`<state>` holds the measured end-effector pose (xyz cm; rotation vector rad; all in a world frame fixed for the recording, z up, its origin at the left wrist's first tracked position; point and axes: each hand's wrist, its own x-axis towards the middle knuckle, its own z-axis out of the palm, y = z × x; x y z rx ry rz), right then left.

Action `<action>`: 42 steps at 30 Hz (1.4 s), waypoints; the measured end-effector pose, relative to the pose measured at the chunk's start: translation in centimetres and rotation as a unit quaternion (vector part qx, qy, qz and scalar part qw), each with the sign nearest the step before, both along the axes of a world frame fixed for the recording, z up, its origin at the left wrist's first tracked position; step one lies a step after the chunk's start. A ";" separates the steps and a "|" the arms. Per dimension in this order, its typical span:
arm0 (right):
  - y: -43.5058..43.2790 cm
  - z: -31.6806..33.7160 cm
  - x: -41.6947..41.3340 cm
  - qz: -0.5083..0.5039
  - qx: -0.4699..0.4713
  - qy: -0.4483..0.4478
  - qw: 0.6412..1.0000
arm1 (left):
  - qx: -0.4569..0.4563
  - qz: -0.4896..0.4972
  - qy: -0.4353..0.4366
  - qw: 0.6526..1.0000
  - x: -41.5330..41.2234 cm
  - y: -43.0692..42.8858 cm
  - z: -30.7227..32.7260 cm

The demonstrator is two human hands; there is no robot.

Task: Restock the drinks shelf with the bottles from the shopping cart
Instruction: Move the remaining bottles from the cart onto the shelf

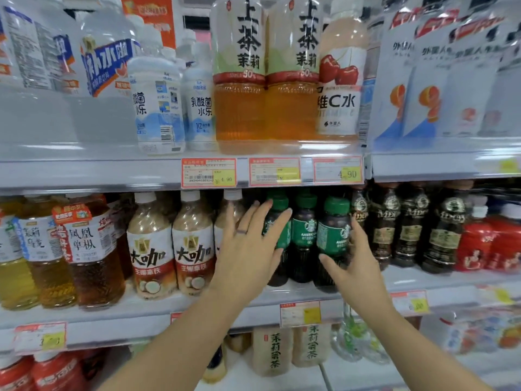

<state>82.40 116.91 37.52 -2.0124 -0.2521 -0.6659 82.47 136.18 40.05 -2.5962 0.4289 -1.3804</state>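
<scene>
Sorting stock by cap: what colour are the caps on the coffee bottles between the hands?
Green caps on the coffee bottles, seen best in the head view.

green-capped bottles packed tight, shelf edge close above caps
</scene>
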 end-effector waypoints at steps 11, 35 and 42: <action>-1.2 0.1 0.6 0.027 0.019 0.002 0.999 | -0.036 0.028 0.006 0.999 1.9 -1.4 1.7; 2.2 0.6 -4.6 0.276 0.047 0.005 0.960 | -0.501 -0.311 0.295 0.752 -7.5 -1.5 -4.0; 1.9 -0.6 0.9 0.020 -0.006 0.009 1.000 | -0.559 -0.268 0.256 0.742 -8.2 1.8 -5.1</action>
